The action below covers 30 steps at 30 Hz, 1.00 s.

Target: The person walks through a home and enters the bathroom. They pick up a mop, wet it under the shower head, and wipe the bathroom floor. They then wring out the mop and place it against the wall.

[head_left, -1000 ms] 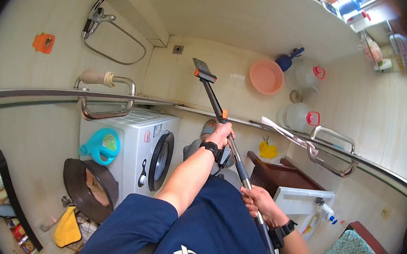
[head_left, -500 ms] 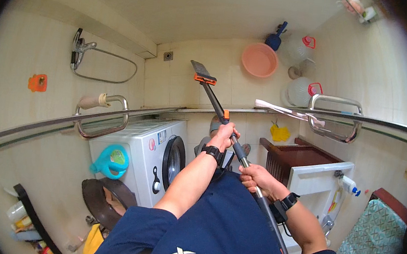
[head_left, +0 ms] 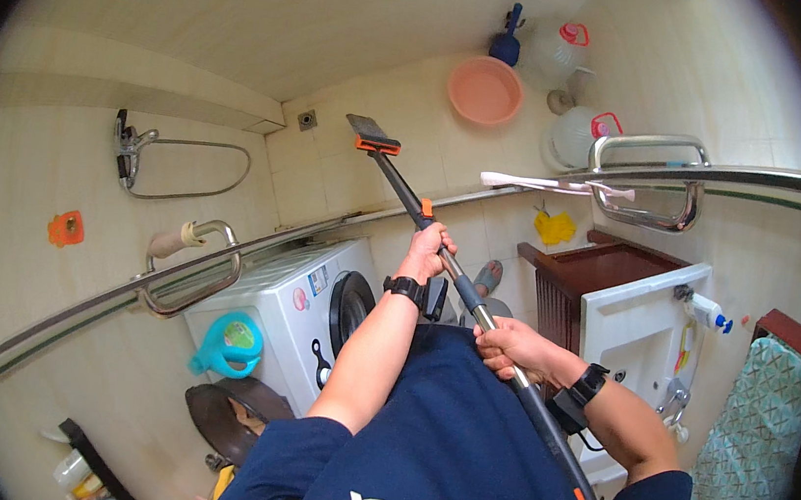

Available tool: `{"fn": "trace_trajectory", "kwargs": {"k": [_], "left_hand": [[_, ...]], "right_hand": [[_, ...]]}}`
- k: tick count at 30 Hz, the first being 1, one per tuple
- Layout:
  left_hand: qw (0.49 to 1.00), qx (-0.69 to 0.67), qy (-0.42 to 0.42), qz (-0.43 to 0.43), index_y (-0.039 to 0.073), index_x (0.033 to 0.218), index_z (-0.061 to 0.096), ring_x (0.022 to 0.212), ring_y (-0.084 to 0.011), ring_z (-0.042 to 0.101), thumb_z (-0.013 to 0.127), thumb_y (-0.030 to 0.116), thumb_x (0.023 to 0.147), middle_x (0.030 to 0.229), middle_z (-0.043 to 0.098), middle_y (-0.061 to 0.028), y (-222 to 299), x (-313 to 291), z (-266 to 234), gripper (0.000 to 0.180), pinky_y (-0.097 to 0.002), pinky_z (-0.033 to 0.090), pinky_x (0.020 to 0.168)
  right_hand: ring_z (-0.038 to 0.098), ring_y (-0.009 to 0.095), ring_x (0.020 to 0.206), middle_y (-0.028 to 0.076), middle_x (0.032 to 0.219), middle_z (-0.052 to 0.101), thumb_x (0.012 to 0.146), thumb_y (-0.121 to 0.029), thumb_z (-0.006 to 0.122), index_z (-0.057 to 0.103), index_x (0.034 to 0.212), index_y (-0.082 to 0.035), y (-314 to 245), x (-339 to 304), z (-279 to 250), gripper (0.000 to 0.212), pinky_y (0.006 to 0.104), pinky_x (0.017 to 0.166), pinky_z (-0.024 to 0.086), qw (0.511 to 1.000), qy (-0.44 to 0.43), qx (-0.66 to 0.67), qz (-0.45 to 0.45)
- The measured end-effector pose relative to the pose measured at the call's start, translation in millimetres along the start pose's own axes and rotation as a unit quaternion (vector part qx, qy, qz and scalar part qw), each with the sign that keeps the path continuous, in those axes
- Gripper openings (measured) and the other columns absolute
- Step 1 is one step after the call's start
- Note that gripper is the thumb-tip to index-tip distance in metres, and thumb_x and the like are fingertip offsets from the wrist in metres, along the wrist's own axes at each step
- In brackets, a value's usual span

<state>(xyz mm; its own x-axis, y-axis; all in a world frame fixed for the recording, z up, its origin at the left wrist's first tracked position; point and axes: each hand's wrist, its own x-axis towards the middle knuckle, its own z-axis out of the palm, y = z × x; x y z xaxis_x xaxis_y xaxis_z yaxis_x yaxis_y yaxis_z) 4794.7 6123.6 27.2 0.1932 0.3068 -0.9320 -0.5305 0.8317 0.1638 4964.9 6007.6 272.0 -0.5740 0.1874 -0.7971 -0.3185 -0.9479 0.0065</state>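
A long-handled flat mop [head_left: 466, 291] slants across my body, its black and silver pole running from far left to near right. My left hand [head_left: 428, 253] is wrapped round the pole just below an orange clip. Lower down, in front of my shirt, my right hand [head_left: 514, 349] grips the same pole. At the far end is the flat grey mop head [head_left: 365, 127] with an orange frame, past the glass partition's rail. Whether the head touches the floor I cannot tell.
A metal-railed glass partition [head_left: 471, 197] crosses ahead. Beyond it are a pink basin [head_left: 485, 91], clear jugs [head_left: 571, 137] and a shower tap [head_left: 135, 153]. Left stands a washing machine [head_left: 292, 287] by a blue detergent jug [head_left: 229, 343]; right, a white sink [head_left: 642, 342]. A slippered foot [head_left: 488, 278] shows below.
The view has turned, so the room appears tilted and shifted. The mop head sits further left in the picture, and the slippered foot shows more fully. Both hands keep their grip on the pole.
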Motion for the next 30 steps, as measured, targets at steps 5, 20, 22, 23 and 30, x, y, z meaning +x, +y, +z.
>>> {"fn": "trace_trajectory", "kwargs": {"k": [5,20,22,23,30], "left_hand": [[0.999,0.008,0.001,-0.041,0.01,0.078,0.042,0.047,-0.0106,0.044,0.053,0.008,0.095,0.061,0.043,0.0013,23.5,20.5,-0.8,0.02,-0.027,0.046,0.044],[0.999,0.04,0.012,-0.031,0.012,0.074,0.04,0.046,-0.0132,0.043,0.048,0.006,0.093,0.056,0.039,0.0007,128.2,86.0,-29.1,0.022,-0.0307,0.048,0.045],[0.998,0.045,0.024,-0.029,0.012,0.075,0.04,0.046,-0.0116,0.043,0.048,0.006,0.093,0.057,0.04,0.0012,145.1,92.7,-35.1,0.021,-0.0287,0.048,0.044],[0.998,0.036,0.036,-0.033,0.011,0.076,0.04,0.046,-0.0108,0.043,0.048,0.005,0.093,0.057,0.04,0.0014,153.6,94.5,-38.3,0.02,-0.0276,0.048,0.044],[0.998,0.027,0.047,-0.031,0.013,0.076,0.038,0.044,-0.0086,0.044,0.05,0.007,0.093,0.057,0.042,0.0043,195.7,97.6,-32.2,0.022,-0.0243,0.047,0.042]], "right_hand": [[0.035,0.004,0.045,-0.006,0.066,0.037,0.097,-0.005,0.049,0.044,0.104,-0.01,0.7,-26.5,9.1,0.01,0.0208,0.034,0.035,1.0,0.014,-0.024,0.014],[0.041,0.009,0.044,-0.002,0.063,0.041,0.095,-0.001,0.05,0.041,0.107,-0.01,21.0,-141.6,50.9,0.017,0.0244,0.037,0.037,0.996,0.033,-0.002,0.088],[0.042,0.009,0.044,-0.001,0.062,0.043,0.095,-0.001,0.05,0.042,0.107,-0.01,27.3,-159.5,54.0,0.017,0.026,0.037,0.038,0.995,0.031,-0.025,0.089],[0.042,0.009,0.044,-0.001,0.061,0.043,0.095,-0.002,0.05,0.041,0.107,-0.01,30.3,-166.7,55.3,0.017,0.0266,0.038,0.038,0.993,0.034,-0.038,0.103],[0.042,0.01,0.045,0.0,0.061,0.041,0.096,-0.003,0.05,0.04,0.109,-0.011,42.2,-199.2,62.6,0.019,0.0275,0.04,0.038,0.991,-0.003,0.022,0.131]]}}
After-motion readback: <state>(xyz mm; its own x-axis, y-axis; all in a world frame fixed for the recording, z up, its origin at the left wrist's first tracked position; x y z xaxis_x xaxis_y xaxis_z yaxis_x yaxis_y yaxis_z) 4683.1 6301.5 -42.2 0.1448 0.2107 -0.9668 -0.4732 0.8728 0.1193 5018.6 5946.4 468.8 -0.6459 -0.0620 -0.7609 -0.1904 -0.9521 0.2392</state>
